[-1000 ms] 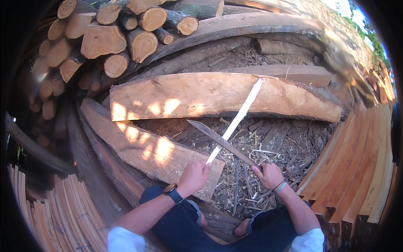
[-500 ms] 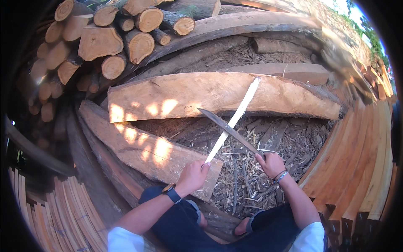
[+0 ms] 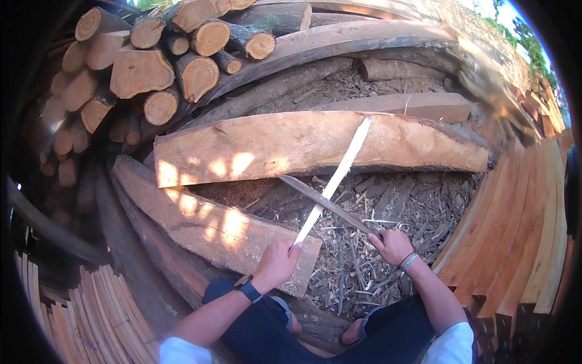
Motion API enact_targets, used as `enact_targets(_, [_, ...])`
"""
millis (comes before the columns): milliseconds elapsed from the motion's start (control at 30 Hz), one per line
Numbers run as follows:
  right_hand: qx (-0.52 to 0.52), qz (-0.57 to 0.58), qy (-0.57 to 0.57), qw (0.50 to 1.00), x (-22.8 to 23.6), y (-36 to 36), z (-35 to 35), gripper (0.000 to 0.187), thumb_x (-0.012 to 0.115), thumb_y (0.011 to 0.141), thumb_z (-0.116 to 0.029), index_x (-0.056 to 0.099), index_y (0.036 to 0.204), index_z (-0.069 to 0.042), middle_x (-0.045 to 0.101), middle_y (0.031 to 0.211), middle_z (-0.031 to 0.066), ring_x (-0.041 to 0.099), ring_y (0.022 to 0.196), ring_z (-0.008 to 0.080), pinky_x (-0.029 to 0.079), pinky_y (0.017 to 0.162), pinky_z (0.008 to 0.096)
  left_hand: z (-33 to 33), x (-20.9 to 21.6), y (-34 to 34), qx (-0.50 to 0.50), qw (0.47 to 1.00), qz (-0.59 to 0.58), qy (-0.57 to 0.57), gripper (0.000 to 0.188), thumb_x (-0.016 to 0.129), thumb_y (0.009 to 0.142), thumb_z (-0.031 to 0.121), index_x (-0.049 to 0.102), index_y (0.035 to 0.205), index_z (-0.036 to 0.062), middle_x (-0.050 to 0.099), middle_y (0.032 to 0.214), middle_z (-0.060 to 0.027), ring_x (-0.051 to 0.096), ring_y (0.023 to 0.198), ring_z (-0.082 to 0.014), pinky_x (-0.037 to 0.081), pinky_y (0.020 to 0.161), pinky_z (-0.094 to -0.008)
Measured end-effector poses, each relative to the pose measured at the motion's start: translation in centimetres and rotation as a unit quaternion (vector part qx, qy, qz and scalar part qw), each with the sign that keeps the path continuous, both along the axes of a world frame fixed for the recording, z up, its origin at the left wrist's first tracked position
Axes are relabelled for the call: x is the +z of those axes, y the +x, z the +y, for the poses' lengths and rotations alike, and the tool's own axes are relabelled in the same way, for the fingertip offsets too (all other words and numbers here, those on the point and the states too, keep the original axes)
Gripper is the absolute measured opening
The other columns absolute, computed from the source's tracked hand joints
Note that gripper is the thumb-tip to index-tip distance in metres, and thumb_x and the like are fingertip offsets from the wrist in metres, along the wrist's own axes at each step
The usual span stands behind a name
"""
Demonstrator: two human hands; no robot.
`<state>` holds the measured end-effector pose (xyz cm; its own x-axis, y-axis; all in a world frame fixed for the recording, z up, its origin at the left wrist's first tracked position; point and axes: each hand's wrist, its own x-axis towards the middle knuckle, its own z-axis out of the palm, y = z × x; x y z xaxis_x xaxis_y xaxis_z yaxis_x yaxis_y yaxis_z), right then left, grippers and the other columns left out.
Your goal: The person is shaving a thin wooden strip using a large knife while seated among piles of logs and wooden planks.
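My left hand (image 3: 277, 265) is closed around the lower end of a pale, peeled wooden stick (image 3: 347, 159). The stick slants up and away to the right, its far end over a thick sawn slab (image 3: 254, 147). In my right hand (image 3: 394, 246) is the handle of a machete (image 3: 333, 208), its dark blade pointing up and to the left. Blade and stick cross about midway along the stick; the handle is mostly hidden by my fingers. Below the left hand lies a second slab (image 3: 200, 212), its near end close to my knee.
Cut logs (image 3: 160, 108) are piled at the far left. Long reddish planks (image 3: 515, 224) line the right, and thin wooden strips (image 3: 106, 309) stand at the lower left. Shavings and bark (image 3: 388, 267) cover the ground between my feet and the slab.
The machete blade has slid a little down along the stick, nearer my left hand, and its tip is lower. The stick is nearly where it was. The whole view has shifted slightly.
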<state>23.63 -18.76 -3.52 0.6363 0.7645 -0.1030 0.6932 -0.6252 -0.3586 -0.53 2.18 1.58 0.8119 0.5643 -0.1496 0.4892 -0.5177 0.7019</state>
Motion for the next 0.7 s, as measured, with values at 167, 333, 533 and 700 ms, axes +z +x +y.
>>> enact_targets(167, [-0.040, 0.025, 0.002, 0.999, 0.2, 0.9, 1.1, 0.075, 0.041, 0.093, -0.063, 0.069, 0.079, 0.005, 0.066, 0.072, 0.0260, 0.066, 0.075, 0.0422, 0.052, 0.073, 0.0499, -0.2, -0.8, -0.2, -0.006, 0.999, -0.023, 0.025, 0.038, 0.051, 0.097, 0.028, 0.059, 0.078, -0.0045, 0.055, 0.060, -0.0212, 0.057, 0.058, -0.0379, 0.040, 0.056, -0.0473])
enact_targets(333, [-0.041, 0.013, -0.025, 0.999, 0.2, 0.2, 0.6, 0.075, 0.039, 0.093, -0.064, 0.070, 0.079, 0.004, 0.066, 0.073, 0.0264, 0.066, 0.079, 0.0416, 0.052, 0.075, 0.0499, 0.0, -0.4, -0.4, -0.011, 0.999, -0.019, 0.025, 0.038, 0.050, 0.097, 0.028, 0.059, 0.079, -0.0045, 0.055, 0.060, -0.0217, 0.058, 0.058, -0.0382, 0.040, 0.056, -0.0476])
enact_targets(533, [-0.039, 0.017, -0.013, 0.999, 0.6, 0.4, 1.2, 0.073, 0.041, 0.093, -0.062, 0.069, 0.077, 0.003, 0.065, 0.073, 0.0269, 0.066, 0.079, 0.0424, 0.052, 0.075, 0.0504, -0.2, -0.6, -0.5, -0.011, 0.999, -0.009, 0.038, 0.038, 0.050, 0.097, 0.027, 0.059, 0.078, -0.0047, 0.054, 0.060, -0.0221, 0.058, 0.059, -0.0389, 0.040, 0.056, -0.0473])
enact_targets(700, [0.007, -0.003, -0.032, 0.999, 1.2, -1.2, 1.1, 0.074, 0.039, 0.094, -0.062, 0.069, 0.081, 0.004, 0.065, 0.075, 0.0273, 0.066, 0.078, 0.0435, 0.052, 0.074, 0.0508, 0.1, -0.7, -0.6, -0.005, 0.999, -0.013, 0.046, 0.039, 0.050, 0.097, 0.028, 0.059, 0.078, -0.0042, 0.055, 0.060, -0.0224, 0.058, 0.060, -0.0405, 0.041, 0.057, -0.0480])
